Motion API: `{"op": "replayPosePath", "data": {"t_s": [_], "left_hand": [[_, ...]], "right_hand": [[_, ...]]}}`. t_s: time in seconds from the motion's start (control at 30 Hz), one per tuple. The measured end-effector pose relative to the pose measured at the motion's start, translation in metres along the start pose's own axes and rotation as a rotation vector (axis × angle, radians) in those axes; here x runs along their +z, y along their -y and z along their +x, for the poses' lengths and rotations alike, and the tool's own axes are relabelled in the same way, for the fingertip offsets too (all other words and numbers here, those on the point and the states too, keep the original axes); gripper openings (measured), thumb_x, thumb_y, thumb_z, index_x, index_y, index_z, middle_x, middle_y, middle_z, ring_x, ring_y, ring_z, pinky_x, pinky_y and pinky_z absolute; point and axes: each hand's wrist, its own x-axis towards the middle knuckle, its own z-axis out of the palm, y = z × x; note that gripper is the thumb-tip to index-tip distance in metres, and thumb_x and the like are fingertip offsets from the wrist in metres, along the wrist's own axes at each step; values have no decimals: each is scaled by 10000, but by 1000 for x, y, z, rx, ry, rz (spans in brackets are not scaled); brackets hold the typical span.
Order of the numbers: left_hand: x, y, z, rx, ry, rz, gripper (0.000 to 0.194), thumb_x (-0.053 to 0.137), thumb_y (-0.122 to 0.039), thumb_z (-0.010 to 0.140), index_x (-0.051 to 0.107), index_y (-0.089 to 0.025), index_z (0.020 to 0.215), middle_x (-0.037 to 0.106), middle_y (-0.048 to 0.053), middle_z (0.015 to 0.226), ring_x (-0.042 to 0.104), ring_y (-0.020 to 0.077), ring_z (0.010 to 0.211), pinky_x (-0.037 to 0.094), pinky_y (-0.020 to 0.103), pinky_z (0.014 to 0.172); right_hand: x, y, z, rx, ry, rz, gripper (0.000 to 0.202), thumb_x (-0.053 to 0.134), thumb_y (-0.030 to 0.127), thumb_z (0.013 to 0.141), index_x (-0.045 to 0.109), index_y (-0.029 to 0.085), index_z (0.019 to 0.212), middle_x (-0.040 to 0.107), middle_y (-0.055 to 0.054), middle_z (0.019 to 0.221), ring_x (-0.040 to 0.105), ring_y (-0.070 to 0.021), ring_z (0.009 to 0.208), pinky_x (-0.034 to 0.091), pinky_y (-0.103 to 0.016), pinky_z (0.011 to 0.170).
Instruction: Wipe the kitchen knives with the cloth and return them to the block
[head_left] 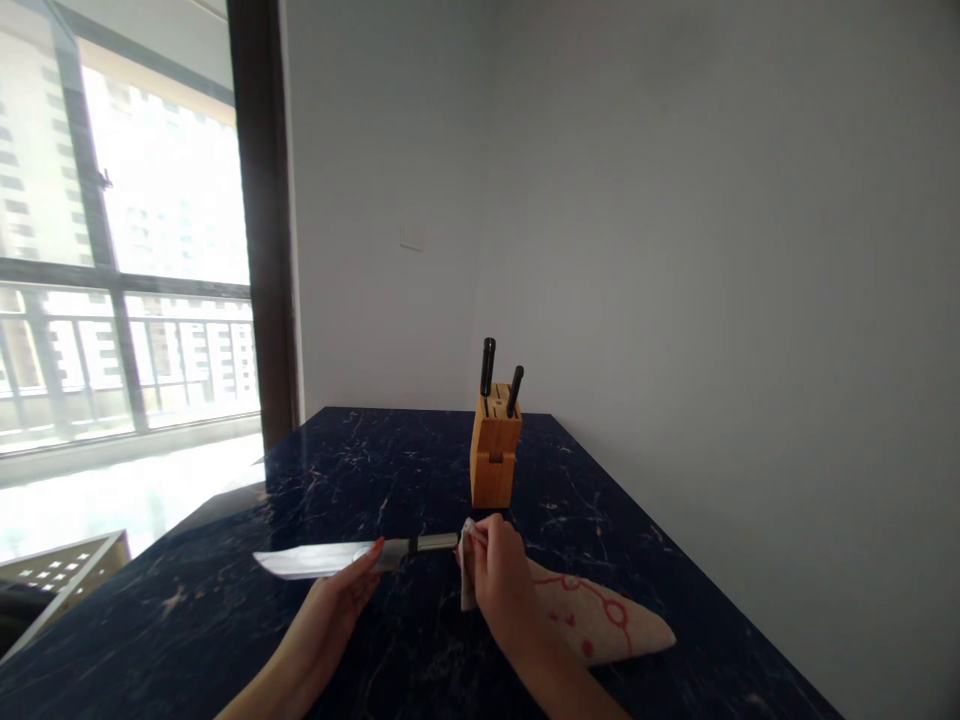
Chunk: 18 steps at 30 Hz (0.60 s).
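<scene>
A large kitchen knife [322, 559] lies level across the view, its blade tip to the left and its handle to the right. My left hand [341, 612] grips the blade close to the handle, thumb on the near face. My right hand [499, 570] pinches a pale cloth with red markings [592, 612] at the end of the handle. The rest of the cloth trails off to the right, partly behind my right forearm. Just beyond my right hand stands a wooden knife block [495, 450], with two black-handled knives in its slots.
The dark blue marbled table [375, 470] reaches back to the white wall [675, 250]. A perforated pale container or chair [82, 580] stands past the table's left edge. On the left is a large bright window [165, 200] with a railing outside.
</scene>
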Motion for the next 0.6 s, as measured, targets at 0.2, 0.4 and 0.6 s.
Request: {"op": "replayPosePath", "data": {"t_s": [0.2, 0.4, 0.6], "left_hand": [[-4, 5, 5, 39, 17, 16, 212, 652, -210, 723, 659, -112, 911, 692, 72, 961, 613, 215, 958, 466, 265, 873], [-4, 8, 6, 72, 24, 46, 254, 684, -237, 699, 658, -104, 913, 685, 89, 978, 620, 214, 940, 480, 255, 849], [-3, 8, 3, 94, 2, 79, 333, 709, -260, 670, 640, -120, 964, 683, 91, 981, 628, 242, 919, 492, 312, 840]], "right_hand": [[-5, 6, -1, -17, 38, 43, 108, 342, 141, 840, 433, 189, 809, 540, -41, 796, 508, -155, 745, 391, -273, 679], [-5, 8, -2, 1, 71, 46, 120, 333, 135, 833, 437, 189, 808, 538, -40, 790, 508, -157, 744, 394, -275, 677], [-5, 9, -3, 29, 96, 78, 126, 322, 154, 841, 440, 190, 812, 543, -44, 794, 513, -158, 746, 392, -274, 675]]}}
